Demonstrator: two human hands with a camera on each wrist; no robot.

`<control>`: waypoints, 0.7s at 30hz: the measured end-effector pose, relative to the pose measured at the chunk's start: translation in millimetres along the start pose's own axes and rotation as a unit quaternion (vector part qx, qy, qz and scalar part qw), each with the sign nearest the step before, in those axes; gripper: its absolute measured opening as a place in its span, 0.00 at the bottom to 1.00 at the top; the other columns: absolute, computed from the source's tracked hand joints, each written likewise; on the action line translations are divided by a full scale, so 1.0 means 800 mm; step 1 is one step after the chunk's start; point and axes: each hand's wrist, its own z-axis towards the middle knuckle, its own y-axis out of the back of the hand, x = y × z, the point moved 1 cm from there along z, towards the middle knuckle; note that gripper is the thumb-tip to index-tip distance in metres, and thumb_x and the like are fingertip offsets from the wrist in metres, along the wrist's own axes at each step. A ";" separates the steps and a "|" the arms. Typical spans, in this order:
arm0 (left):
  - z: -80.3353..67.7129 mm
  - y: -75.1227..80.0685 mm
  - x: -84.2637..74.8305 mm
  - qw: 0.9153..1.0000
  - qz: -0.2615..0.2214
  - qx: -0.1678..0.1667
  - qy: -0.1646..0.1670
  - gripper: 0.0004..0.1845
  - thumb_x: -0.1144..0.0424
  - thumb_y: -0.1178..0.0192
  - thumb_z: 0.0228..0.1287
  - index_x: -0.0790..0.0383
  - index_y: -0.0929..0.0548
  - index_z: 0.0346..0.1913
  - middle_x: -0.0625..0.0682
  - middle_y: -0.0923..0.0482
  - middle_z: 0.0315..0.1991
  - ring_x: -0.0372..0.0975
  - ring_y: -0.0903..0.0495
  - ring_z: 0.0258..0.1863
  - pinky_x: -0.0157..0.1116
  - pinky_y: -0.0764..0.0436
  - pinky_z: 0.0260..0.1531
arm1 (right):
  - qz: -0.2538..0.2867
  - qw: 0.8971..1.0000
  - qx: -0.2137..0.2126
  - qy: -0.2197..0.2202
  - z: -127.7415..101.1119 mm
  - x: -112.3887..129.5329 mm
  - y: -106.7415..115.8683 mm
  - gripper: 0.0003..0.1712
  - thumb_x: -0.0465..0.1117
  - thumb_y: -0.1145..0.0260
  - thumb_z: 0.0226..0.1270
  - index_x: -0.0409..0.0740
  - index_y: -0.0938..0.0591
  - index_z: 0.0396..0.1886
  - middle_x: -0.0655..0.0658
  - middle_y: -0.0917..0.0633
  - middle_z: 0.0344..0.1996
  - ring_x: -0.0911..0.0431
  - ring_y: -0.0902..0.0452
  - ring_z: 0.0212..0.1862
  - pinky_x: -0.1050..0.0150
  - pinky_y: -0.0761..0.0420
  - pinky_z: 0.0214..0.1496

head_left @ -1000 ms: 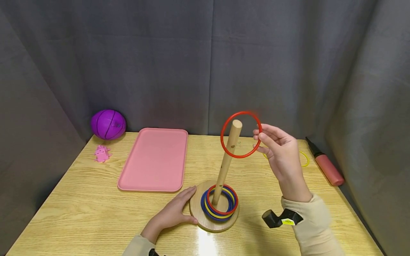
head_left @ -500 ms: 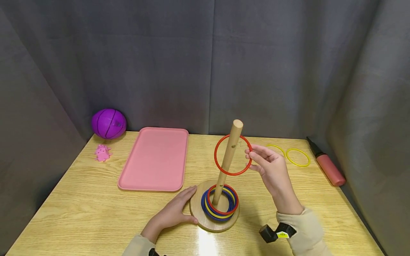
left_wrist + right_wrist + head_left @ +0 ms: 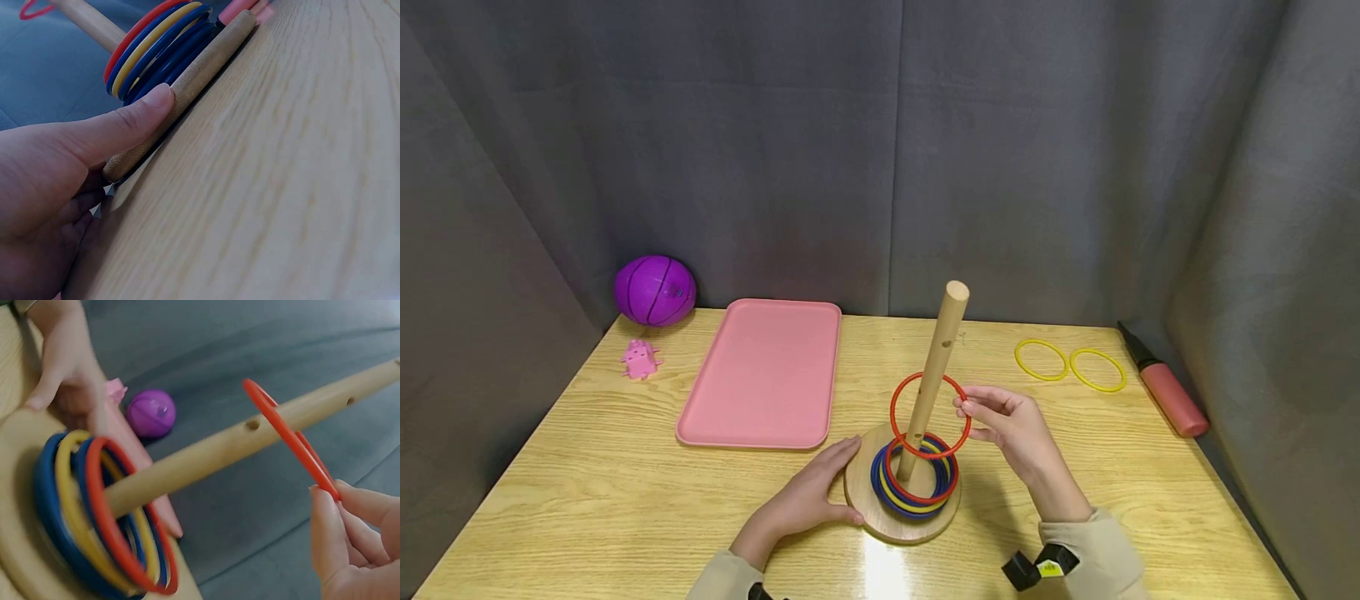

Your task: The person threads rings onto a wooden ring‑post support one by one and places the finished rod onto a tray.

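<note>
The fingers (image 3: 325, 519) of the right hand (image 3: 1011, 429) pinch the right edge of a red ring (image 3: 930, 415), thumb and fingertips closed on the thin hoop. The ring sits just right of the frame's middle in the head view, threaded over the wooden post (image 3: 934, 379) about halfway down, tilted, above the stack of rings (image 3: 914, 475) lying on the round base (image 3: 901, 521). The left hand (image 3: 805, 496), low and left of centre, has its fingers nearly straight, thumb and fingertips resting against the rim of the base and gripping nothing.

To do this step well, I would judge that the ring should be levelled so that its far side does not scrape or catch on the post, and that it should be let go only when close above the stack, so that it settles flat and does not bounce. Steady pressure from the left hand should keep the base from sliding or tipping.

Two yellow rings (image 3: 1069, 364) lie at the right of the table (image 3: 625, 517), near a red pump (image 3: 1165, 393). A pink tray (image 3: 763, 371) and a purple ball (image 3: 654, 290) sit toward the upper left.
</note>
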 end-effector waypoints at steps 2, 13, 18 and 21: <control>0.000 0.000 0.000 1.000 0.001 0.001 0.000 0.58 0.43 0.27 0.44 0.64 0.44 0.75 0.62 0.46 0.76 0.57 0.46 0.75 0.58 0.41 0.71 | -0.031 0.999 0.016 -0.013 0.001 -0.008 0.003 0.12 0.33 0.38 0.68 0.36 0.18 0.50 0.59 0.12 0.33 0.67 0.16 0.38 0.71 0.15 0.37; 0.001 0.000 0.000 1.000 -0.007 0.007 0.008 0.58 0.43 0.27 0.44 0.62 0.44 0.75 0.60 0.47 0.76 0.56 0.47 0.75 0.58 0.41 0.71 | -0.115 0.987 0.111 -0.020 0.010 -0.045 0.009 0.24 0.33 0.37 0.67 0.16 0.27 0.54 0.56 0.13 0.33 0.67 0.17 0.37 0.69 0.15 0.36; 0.001 0.000 -0.001 1.000 -0.005 0.006 0.010 0.58 0.43 0.26 0.44 0.61 0.44 0.76 0.60 0.47 0.76 0.56 0.47 0.76 0.58 0.41 0.71 | -0.146 0.983 0.112 -0.024 0.012 -0.050 0.009 0.21 0.34 0.37 0.67 0.19 0.24 0.53 0.48 0.12 0.36 0.68 0.18 0.36 0.68 0.14 0.37; 0.001 -0.001 0.000 1.000 -0.003 0.005 0.007 0.58 0.43 0.26 0.44 0.62 0.44 0.75 0.60 0.46 0.76 0.56 0.47 0.75 0.58 0.41 0.71 | -0.175 0.979 0.097 -0.020 0.013 -0.050 0.008 0.20 0.34 0.36 0.67 0.22 0.22 0.52 0.43 0.11 0.37 0.68 0.18 0.36 0.62 0.13 0.38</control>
